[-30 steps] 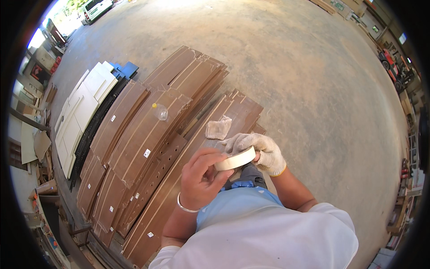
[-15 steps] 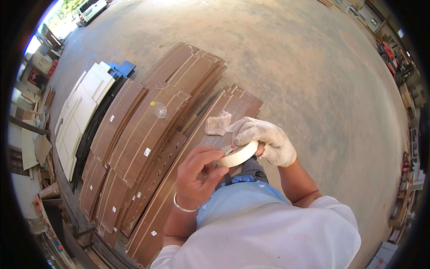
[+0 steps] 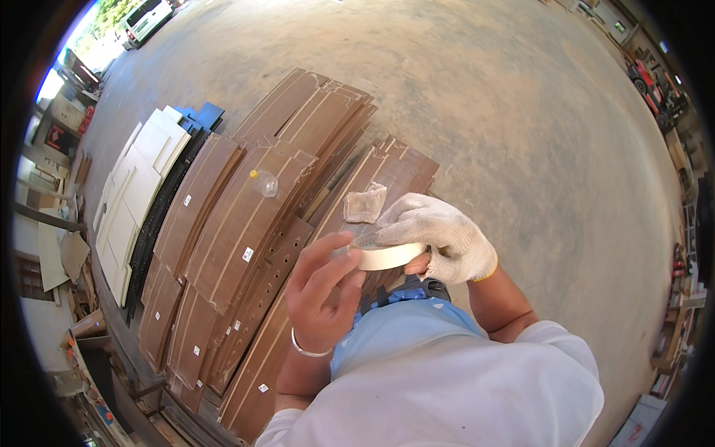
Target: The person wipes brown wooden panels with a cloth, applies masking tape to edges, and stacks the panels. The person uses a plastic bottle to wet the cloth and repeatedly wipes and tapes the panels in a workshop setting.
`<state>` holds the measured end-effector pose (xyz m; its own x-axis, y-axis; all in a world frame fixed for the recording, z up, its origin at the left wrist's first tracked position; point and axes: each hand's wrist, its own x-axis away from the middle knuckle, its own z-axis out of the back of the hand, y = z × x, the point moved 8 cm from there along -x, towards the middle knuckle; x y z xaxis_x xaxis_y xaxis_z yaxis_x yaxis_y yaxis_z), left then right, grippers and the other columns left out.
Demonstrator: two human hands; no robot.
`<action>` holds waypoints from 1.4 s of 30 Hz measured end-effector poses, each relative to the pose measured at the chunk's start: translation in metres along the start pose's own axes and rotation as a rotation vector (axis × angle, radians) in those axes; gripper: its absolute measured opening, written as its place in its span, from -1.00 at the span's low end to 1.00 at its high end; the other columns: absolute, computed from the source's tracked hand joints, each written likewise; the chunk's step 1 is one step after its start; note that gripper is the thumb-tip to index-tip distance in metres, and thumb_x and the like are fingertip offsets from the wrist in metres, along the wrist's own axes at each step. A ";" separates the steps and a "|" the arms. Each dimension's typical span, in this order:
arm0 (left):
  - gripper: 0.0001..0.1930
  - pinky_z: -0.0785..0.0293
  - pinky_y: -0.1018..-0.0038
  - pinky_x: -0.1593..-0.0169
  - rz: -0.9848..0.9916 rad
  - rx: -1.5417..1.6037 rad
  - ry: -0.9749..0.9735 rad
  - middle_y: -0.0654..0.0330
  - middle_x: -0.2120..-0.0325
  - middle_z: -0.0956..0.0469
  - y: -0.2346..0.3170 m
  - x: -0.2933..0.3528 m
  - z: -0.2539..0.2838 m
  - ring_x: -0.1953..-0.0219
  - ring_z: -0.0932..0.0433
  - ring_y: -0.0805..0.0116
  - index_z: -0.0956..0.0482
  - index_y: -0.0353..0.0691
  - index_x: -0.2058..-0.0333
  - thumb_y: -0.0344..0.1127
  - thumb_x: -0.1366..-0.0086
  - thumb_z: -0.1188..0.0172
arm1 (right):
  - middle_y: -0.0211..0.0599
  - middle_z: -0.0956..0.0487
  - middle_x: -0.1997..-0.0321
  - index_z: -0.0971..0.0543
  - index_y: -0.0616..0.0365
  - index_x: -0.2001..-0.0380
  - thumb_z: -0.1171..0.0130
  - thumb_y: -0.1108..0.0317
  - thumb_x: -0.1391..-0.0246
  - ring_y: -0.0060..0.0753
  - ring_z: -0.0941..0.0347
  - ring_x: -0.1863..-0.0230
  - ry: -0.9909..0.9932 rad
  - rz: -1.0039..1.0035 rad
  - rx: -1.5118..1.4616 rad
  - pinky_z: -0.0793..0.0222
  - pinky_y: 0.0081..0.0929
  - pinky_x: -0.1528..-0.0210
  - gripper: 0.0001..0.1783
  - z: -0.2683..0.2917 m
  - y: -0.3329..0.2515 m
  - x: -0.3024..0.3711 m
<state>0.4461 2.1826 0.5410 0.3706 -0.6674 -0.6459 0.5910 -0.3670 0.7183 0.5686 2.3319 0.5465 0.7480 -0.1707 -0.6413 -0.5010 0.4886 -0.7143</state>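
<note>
A roll of cream masking tape [image 3: 389,258] is held in front of my body, tilted so its outer band faces me. My right hand [image 3: 439,235] wears a knitted off-white glove with the thumb bare, and is closed on the roll's right side. My left hand [image 3: 324,287] is bare, with a silver bangle at the wrist. Its fingers are curved and apart, fingertips against the roll's left end. Just beyond the roll, a folded off-white cloth or glove [image 3: 364,203] lies on a stack of brown panels [image 3: 383,167].
More brown panel stacks [image 3: 231,216] stand to the left, with a clear plastic bottle [image 3: 266,183] lying on one. White boards [image 3: 134,194] and blue pieces [image 3: 201,117] lie farther left. A white vehicle [image 3: 147,21] is at the far left. Concrete floor [image 3: 536,149] stretches to the right.
The tape roll has turned to a more level tilt. My left hand's fingers have shifted up and spread from their pinch near its edge. My right hand still grips the roll.
</note>
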 end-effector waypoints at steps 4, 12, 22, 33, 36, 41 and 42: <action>-0.68 -0.63 0.44 0.30 -0.055 -0.036 -0.047 -0.11 0.04 -0.71 0.008 -0.003 -0.007 0.29 -0.72 0.20 -0.71 -0.33 0.04 -0.62 -0.20 -0.43 | -0.24 -0.65 0.25 -0.71 0.09 -0.05 -0.46 0.05 -0.16 -0.04 -0.50 0.22 -0.068 -0.014 0.164 -0.36 -0.10 0.07 -0.52 -0.004 -0.005 -0.008; -0.65 -0.52 0.56 0.44 -0.031 -0.050 -0.203 -0.05 0.19 -0.74 0.008 -0.009 -0.013 0.43 -0.66 0.38 -0.69 -0.32 0.03 -0.60 -0.20 -0.46 | -0.18 -0.63 0.27 -0.64 0.13 -0.16 -0.59 -0.10 0.07 -0.02 -0.51 0.23 -0.080 -0.164 0.228 -0.37 -0.14 0.08 -0.21 -0.001 0.001 -0.008; -0.69 -0.56 0.40 0.37 0.023 -0.011 -0.349 0.06 0.35 -0.66 0.006 -0.010 -0.022 0.43 -0.67 0.22 -0.70 -0.29 0.07 -0.58 -0.19 -0.46 | -0.08 -0.63 0.21 -0.56 0.24 -0.29 -0.56 -0.19 0.08 0.06 -0.54 0.20 -0.137 -0.227 0.221 -0.45 -0.10 0.10 -0.02 -0.008 0.010 -0.002; -0.77 -0.58 0.46 0.33 0.001 -0.004 -0.235 0.01 0.26 -0.68 -0.001 0.001 -0.019 0.40 -0.67 0.26 -0.71 -0.31 0.20 -0.70 -0.19 -0.35 | -0.09 -0.64 0.21 -0.53 0.21 -0.32 -0.51 -0.22 0.07 0.06 -0.51 0.19 -0.122 -0.220 0.185 -0.45 -0.08 0.02 -0.01 -0.009 0.013 0.000; -0.75 -0.59 0.44 0.36 0.006 0.029 -0.134 -0.02 0.21 -0.70 -0.002 0.002 -0.019 0.42 -0.70 0.21 -0.73 -0.30 0.21 -0.70 -0.14 -0.38 | -0.10 -0.63 0.25 -0.56 0.19 -0.29 -0.49 -0.24 0.05 0.06 -0.51 0.20 -0.111 -0.216 0.224 -0.43 -0.07 0.02 -0.04 -0.008 0.010 -0.002; -0.73 -0.60 0.43 0.34 0.041 -0.020 -0.124 -0.05 0.14 -0.72 -0.002 0.004 -0.020 0.39 -0.72 0.19 -0.74 -0.28 0.18 -0.69 -0.15 -0.38 | -0.12 -0.59 0.31 -0.59 0.15 -0.25 -0.48 -0.22 0.03 0.02 -0.51 0.22 -0.110 -0.148 0.276 -0.41 -0.10 0.05 -0.11 -0.010 0.005 -0.006; -0.74 -0.60 0.44 0.32 0.019 -0.032 -0.136 -0.07 0.14 -0.71 -0.001 0.004 -0.020 0.39 -0.70 0.24 -0.72 -0.30 0.16 -0.69 -0.19 -0.35 | -0.13 -0.58 0.32 -0.59 0.14 -0.25 -0.48 -0.22 0.02 0.01 -0.51 0.23 -0.128 -0.152 0.298 -0.41 -0.10 0.06 -0.12 -0.012 0.005 -0.006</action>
<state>0.4613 2.1929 0.5325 0.2830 -0.7566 -0.5894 0.6081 -0.3337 0.7203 0.5559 2.3252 0.5432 0.8622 -0.1614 -0.4801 -0.2448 0.6970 -0.6740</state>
